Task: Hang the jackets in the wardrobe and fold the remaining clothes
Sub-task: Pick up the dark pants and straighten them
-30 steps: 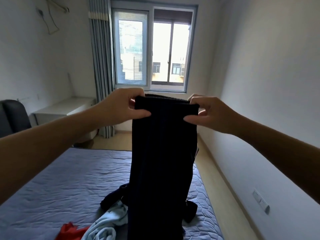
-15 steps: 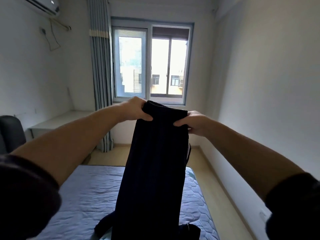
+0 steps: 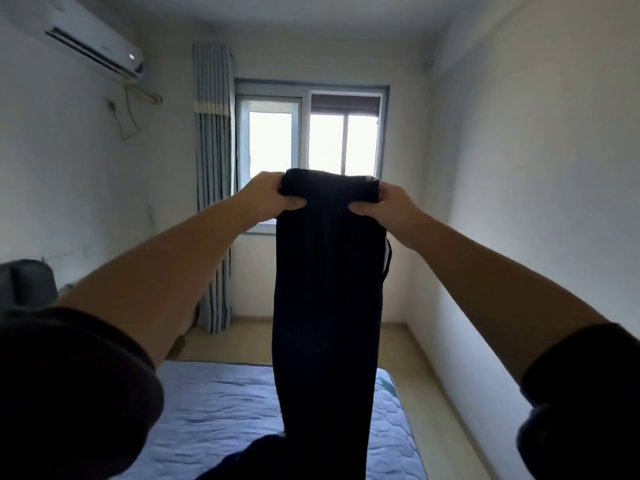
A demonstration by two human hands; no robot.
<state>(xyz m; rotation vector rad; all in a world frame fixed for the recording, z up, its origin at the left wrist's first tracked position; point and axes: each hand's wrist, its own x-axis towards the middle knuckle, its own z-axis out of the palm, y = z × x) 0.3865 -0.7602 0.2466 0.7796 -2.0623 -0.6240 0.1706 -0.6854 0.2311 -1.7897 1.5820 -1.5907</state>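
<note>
Above the bed (image 3: 214, 410), you hold the dark trousers (image 3: 329, 289) at arm's length, your left hand (image 3: 266, 197) and right hand (image 3: 388, 206) each pinching a corner of the top edge. Held high like this, the legs hang straight toward the bed, likely so they line up for folding.

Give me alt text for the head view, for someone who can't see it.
The left hand and right hand pinch the top edge of a dark garment, which hangs down in front of a blue bed. Behind are a window, a striped curtain and a wall air conditioner.
</note>
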